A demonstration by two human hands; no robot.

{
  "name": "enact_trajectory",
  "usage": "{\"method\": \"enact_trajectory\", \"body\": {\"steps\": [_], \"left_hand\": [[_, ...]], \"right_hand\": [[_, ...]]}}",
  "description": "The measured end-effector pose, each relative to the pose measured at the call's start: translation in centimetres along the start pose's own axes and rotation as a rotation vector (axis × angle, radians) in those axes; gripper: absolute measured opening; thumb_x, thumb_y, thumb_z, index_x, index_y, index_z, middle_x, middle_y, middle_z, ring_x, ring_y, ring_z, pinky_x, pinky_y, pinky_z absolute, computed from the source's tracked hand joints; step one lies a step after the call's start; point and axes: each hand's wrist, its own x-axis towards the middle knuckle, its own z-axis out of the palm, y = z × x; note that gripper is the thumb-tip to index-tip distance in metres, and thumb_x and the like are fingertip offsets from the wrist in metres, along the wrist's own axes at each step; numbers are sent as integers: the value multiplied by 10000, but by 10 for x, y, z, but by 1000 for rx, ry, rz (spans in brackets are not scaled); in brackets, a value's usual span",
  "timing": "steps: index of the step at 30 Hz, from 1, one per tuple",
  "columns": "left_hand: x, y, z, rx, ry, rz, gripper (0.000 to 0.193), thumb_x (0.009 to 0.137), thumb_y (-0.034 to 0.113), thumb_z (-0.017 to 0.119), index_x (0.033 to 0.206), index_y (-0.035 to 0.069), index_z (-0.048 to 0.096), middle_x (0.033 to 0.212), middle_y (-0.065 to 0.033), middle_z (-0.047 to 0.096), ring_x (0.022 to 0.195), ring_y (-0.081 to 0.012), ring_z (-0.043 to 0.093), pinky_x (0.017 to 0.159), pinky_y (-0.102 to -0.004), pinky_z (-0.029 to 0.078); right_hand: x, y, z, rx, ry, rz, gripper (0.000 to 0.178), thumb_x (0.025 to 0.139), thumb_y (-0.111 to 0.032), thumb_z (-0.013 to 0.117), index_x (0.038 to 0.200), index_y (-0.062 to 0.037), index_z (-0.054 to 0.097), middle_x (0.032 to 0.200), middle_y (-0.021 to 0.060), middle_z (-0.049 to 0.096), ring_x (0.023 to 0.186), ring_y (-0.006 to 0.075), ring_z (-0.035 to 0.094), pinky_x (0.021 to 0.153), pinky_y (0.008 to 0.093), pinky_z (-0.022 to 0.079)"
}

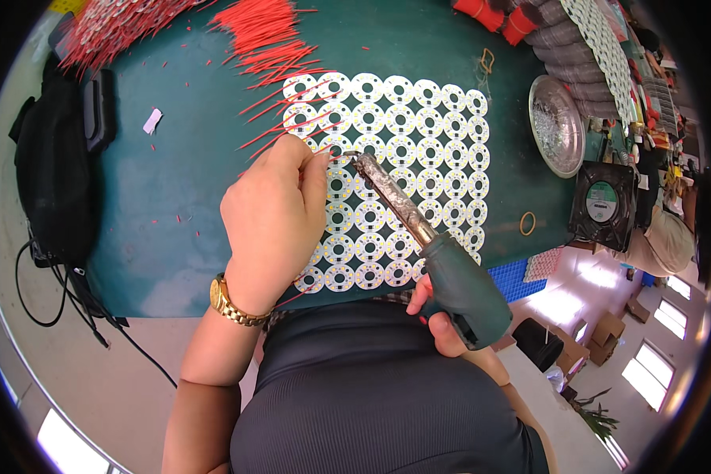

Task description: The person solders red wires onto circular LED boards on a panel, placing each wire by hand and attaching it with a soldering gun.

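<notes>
On the green table lies a sheet of round white LED boards (400, 130), set in rows, each with a hole in its middle. Above its left columns, my left hand (272, 213) has thumb and forefinger pinched on a thin red wire, its end mostly hidden by the fingers. My right hand (448, 338) grips the dark green handle of a soldering iron (466, 288). The iron's bent tip meets a board close to the left fingertips. Several red wires reach out leftward from boards in the upper left rows. The iron and left hand cover some boards.
Loose red wires (261, 31) lie in a heap beyond the sheet, with a wired bundle (126, 31) farther left. To the right are a metal dish (579, 150), a black fan (624, 229) and a rubber band (533, 223). A black bag (51, 158) with cables sits at left.
</notes>
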Motion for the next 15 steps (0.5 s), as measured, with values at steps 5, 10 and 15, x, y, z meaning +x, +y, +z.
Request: {"method": "enact_trajectory", "body": {"steps": [5, 10, 15], "left_hand": [[0, 0, 2, 19, 41, 57, 180, 877, 176, 656, 788, 75, 537, 677, -96, 602, 576, -303, 592, 501, -408, 429], [0, -1, 3, 20, 47, 61, 183, 875, 176, 657, 787, 74, 533, 675, -95, 601, 574, -302, 591, 498, -404, 429], [-1, 0, 5, 51, 52, 74, 182, 873, 175, 658, 788, 74, 533, 671, -95, 600, 565, -300, 589, 494, -402, 429]], "right_hand": [[4, 3, 2, -132, -28, -141, 570, 881, -561, 560, 956, 5, 575, 713, 44, 558, 582, 100, 480, 535, 253, 375], [2, 0, 5, -79, 38, -88, 449, 893, -465, 570, 865, -17, 549, 713, 50, 551, 593, 113, 497, 538, 260, 383], [8, -16, 8, -88, 64, -81, 371, 911, -389, 562, 914, -19, 523, 768, 60, 555, 650, 126, 543, 557, 267, 411]]}}
